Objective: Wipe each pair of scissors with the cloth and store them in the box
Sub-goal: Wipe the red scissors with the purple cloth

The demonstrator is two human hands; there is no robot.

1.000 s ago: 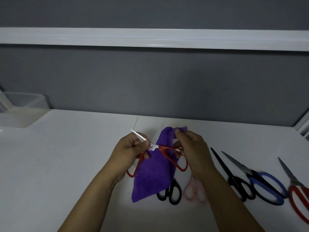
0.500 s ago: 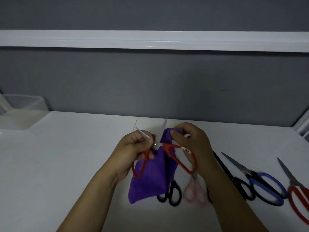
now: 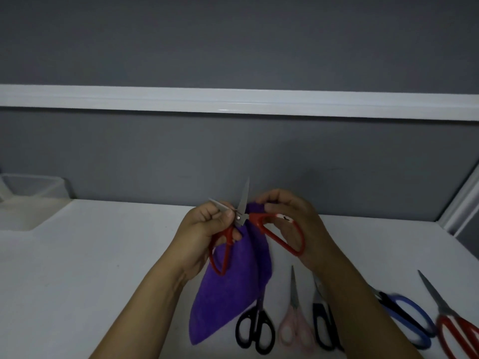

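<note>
I hold red-handled scissors with the blades spread apart above the white table. My left hand grips one red handle and a blade near the pivot. My right hand pinches the top of the purple cloth, its fingers passing through the other red handle loop. The cloth hangs down behind the scissors to the table. Several more scissors lie in a row in front: black, pink, dark blue-black, blue, red. The translucent box stands at the far left.
A grey partition wall with a white rail runs behind the table. A white frame closes the right side. The box's lid or tray lies by the box at the left.
The scissors' handles have spread wider and one blade now points steeply upward. My right hand has slid along the handle with the cloth. The view has tilted down, showing more of the scissors in front.
</note>
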